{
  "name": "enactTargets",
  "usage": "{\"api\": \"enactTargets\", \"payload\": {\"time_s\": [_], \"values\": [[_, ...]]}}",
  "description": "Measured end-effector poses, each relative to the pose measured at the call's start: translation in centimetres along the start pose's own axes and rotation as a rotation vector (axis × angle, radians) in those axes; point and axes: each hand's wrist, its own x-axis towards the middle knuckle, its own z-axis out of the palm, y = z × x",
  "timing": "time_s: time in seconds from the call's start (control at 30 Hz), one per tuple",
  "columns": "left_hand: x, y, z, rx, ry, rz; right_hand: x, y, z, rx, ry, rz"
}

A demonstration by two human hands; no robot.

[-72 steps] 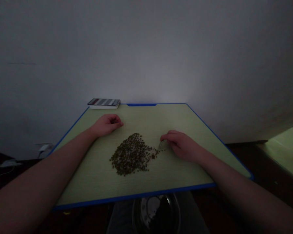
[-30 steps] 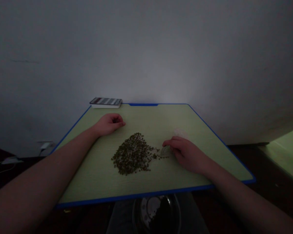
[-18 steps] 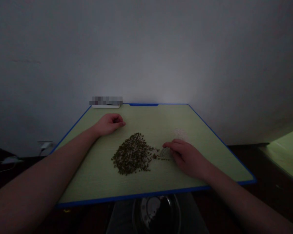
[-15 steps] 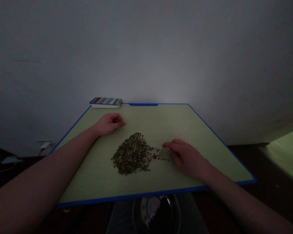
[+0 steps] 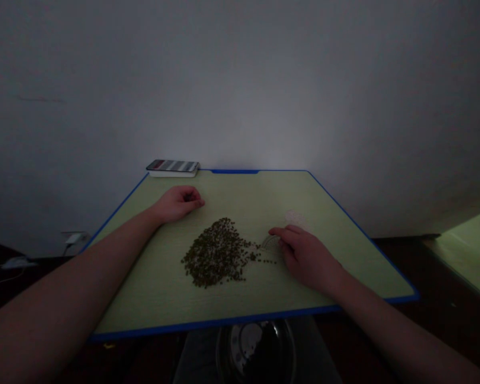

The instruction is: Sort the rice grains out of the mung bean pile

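A heap of small dark greenish-brown grains, like seeds or beans, lies on the pale table. My left hand rests beyond the heap on its left, fingers loosely curled, thumb towards them; nothing shows in it. To the heap's right, my right hand lies low with the index finger reaching out and the others bent. Under that finger is a thin, pale curved piece with fine lines; its kind is unclear and part is hidden by the hand. Several stray grains lie in a row nearby.
A pale scatter of tiny bits lies beyond my right hand. A phone sits on a white box at the far left corner. Below the blue table edge, a metal bowl with dark contents rests on my lap.
My right hand has moved nearer to me with the curved piece, uncovering the pale scatter behind it. Some stray grains have shifted rightwards. My left hand stays in place.
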Motion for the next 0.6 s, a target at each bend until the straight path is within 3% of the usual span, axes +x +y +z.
{"api": "enactTargets", "payload": {"time_s": [0.6], "values": [[-0.03,0.07,-0.04,0.019,0.003,-0.007,-0.06,0.08,0.19,-0.097,0.045,0.034]]}}
